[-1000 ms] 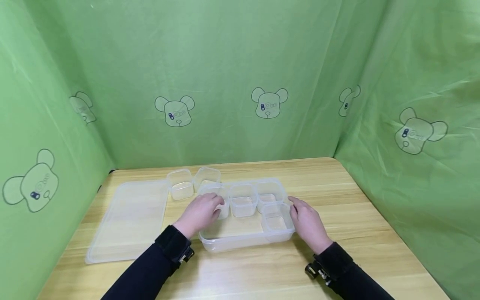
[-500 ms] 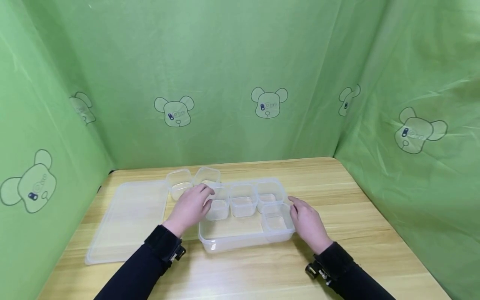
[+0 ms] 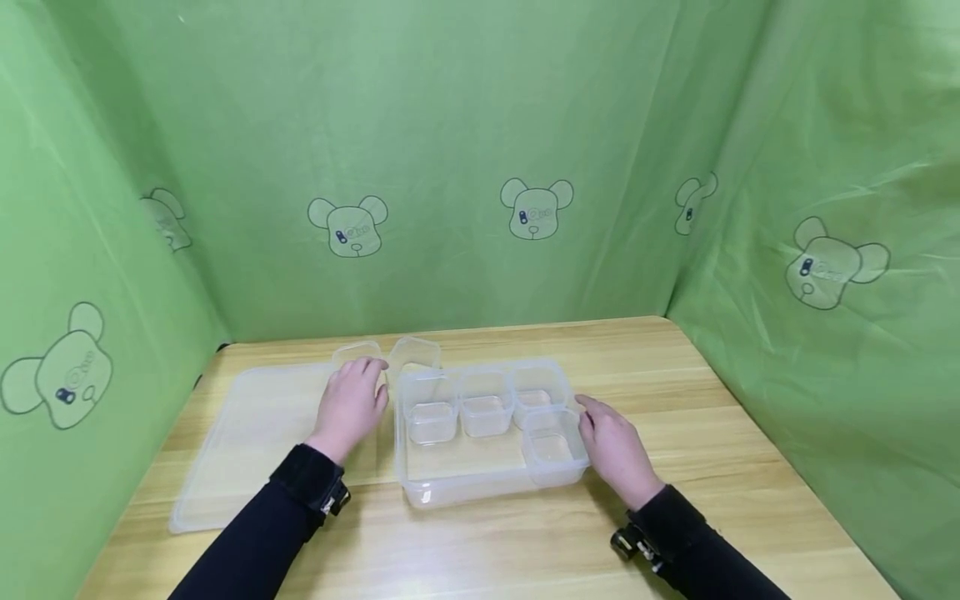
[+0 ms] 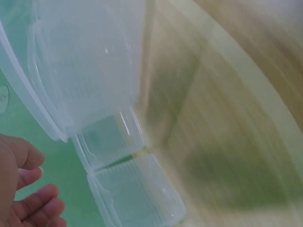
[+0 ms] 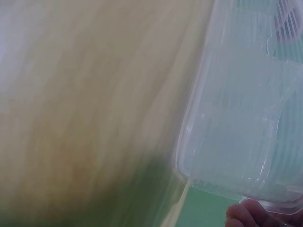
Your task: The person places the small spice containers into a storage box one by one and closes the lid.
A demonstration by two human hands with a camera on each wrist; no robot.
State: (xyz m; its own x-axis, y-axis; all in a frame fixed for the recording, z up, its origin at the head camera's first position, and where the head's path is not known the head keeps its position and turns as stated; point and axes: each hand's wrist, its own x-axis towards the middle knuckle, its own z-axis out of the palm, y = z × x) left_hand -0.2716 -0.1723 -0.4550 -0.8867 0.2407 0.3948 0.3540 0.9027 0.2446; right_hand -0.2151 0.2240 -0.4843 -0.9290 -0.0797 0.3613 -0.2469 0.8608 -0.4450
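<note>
The person's left hand (image 3: 350,406) is at the left loose cup (image 3: 356,350), fingers loosely bent, thumb apart, gripping nothing. The right hand (image 3: 618,450) has its fingertips at the right edge of the box (image 3: 480,486); whether they pinch the rim cannot be told.

The left loose cup stands outside the box, beyond its far left corner, partly hidden by the hand. It looks like thin clear plastic: probably light, fairly stiff with some give, and slick. Opposite walls just under the rim seem the best hold; a hard squeeze might bow them.

Just to its right stands a second loose cup (image 3: 416,352). Four cups sit inside the box, three along the far side and one near right. Farther left, the lid (image 3: 258,442) lies flat on the table (image 3: 660,375).

Half a second ago the left hand was nearer the box; it has since moved left, while the right hand and the four cups keep their places.
</note>
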